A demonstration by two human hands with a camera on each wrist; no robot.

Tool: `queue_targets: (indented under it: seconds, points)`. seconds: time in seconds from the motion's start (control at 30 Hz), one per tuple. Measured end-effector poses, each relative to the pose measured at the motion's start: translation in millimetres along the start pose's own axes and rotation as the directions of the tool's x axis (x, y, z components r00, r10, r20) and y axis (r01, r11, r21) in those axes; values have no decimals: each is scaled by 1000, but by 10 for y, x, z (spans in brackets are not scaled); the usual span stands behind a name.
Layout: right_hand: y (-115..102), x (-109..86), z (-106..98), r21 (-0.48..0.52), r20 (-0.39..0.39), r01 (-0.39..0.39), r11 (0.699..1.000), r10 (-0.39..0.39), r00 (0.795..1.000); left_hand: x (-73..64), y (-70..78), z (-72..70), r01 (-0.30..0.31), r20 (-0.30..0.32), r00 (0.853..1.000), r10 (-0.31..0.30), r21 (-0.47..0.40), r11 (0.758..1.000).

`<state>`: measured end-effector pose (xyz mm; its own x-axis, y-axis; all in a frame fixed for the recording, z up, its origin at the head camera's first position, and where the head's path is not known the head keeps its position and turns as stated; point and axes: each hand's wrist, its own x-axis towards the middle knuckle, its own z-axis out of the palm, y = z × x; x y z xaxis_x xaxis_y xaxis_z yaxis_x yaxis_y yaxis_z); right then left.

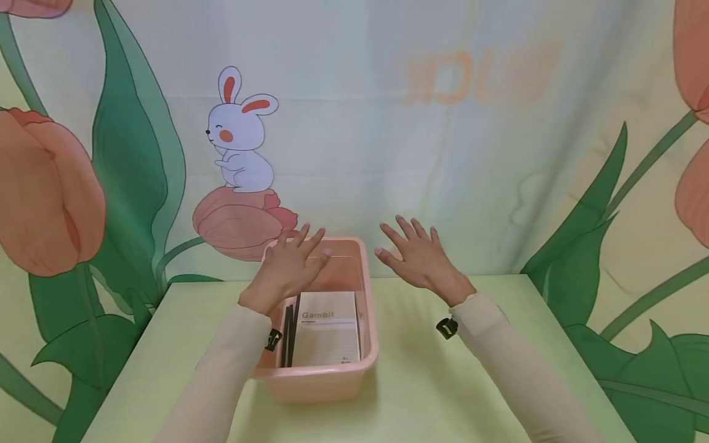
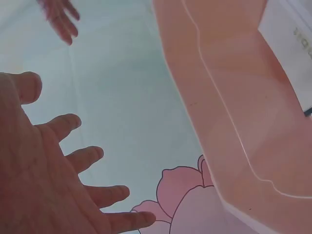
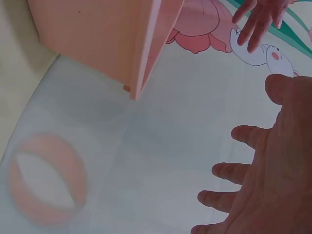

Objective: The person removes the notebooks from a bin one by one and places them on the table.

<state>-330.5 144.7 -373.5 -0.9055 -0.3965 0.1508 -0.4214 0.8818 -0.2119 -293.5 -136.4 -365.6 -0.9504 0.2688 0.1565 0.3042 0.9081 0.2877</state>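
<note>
Head view: one pink bin (image 1: 316,389), upright, is set on a pale green table (image 1: 443,381), left of centre. Within it one white notebook (image 1: 327,338), marked "Gambit", is laid face up; beside this, toward the left wall, dark slender rods (image 1: 285,335) are stowed, their kind not to be told. The left hand (image 1: 287,267) is held over the bin's rear left part, fingers spread, nothing gripped. The right hand (image 1: 418,255) is held out beyond the right rim, apart from it, likewise spread, nothing gripped. By judgement, the bin would best be steadied by palms placed on opposite walls and kept level, lest loose contents be tipped; the left sleeve (image 1: 221,363), by which one corner is hidden, should be kept off the rim. Behind, a printed backdrop (image 1: 354,135) is hung.
</note>
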Motion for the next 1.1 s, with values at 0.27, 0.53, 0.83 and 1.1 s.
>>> queue_targets:
  seconds: [0.27,0.53,0.83,1.1]
  points:
    - [-109,-39,-72,0,-22,41,999,-41,999,-157,-150,-157,-6,7,1000,7,-174,985]
    - [-183,-3,-116,2,-52,72,997,-72,996,-353,-375,-268,46,62,998,-31,-245,968]
    - [-241,59,-102,14,-62,107,994,-106,992,-477,-624,-235,55,45,998,-42,-348,936]
    - [-408,188,-62,26,-32,133,991,-132,991,-621,-837,-234,173,157,981,-115,-430,886]
